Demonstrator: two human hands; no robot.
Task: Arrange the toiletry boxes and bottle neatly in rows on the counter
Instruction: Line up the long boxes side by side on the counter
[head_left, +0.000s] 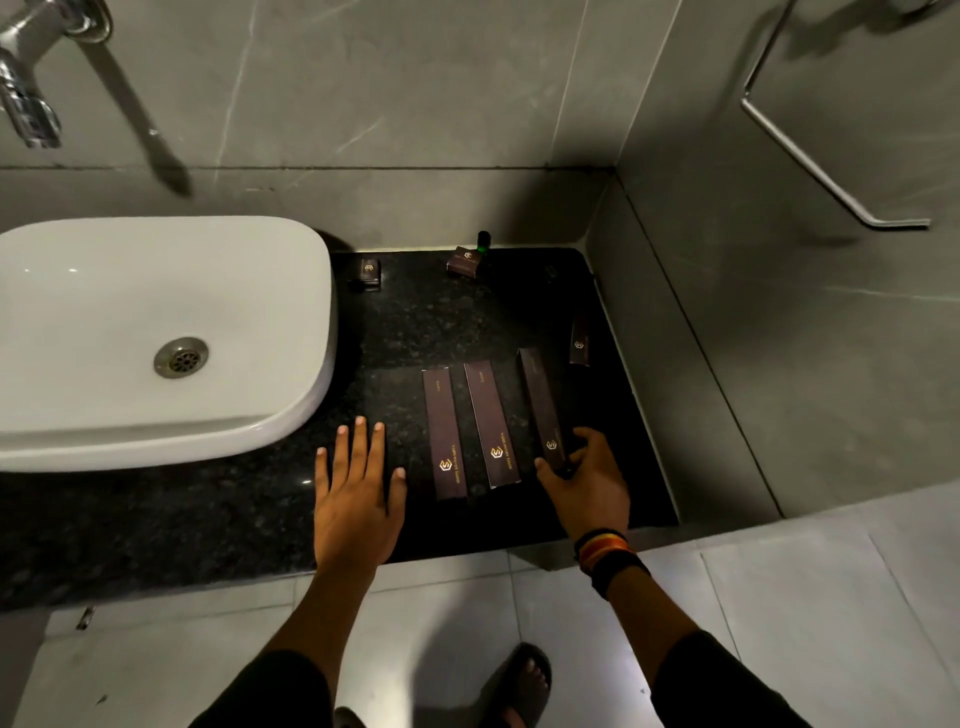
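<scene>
R hand (589, 480) fingers pinch near end of rightmost long box (543, 410); L hand (358, 491) spread flat on counter (415, 322).

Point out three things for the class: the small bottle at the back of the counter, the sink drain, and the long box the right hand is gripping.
Small bottle (484, 240), head view: on its dark cap.
Sink drain (181, 357), head view: on the metal strainer's centre.
Long box (537, 395), head view: on its upper face, above the right hand (589, 480).

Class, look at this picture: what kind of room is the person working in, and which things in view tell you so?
Most likely a bathroom, perhaps in a hotel. A white basin with a drain sits on a dark stone counter, a chrome tap juts from the tiled wall, and matching branded toiletry boxes lie on the counter.
</scene>
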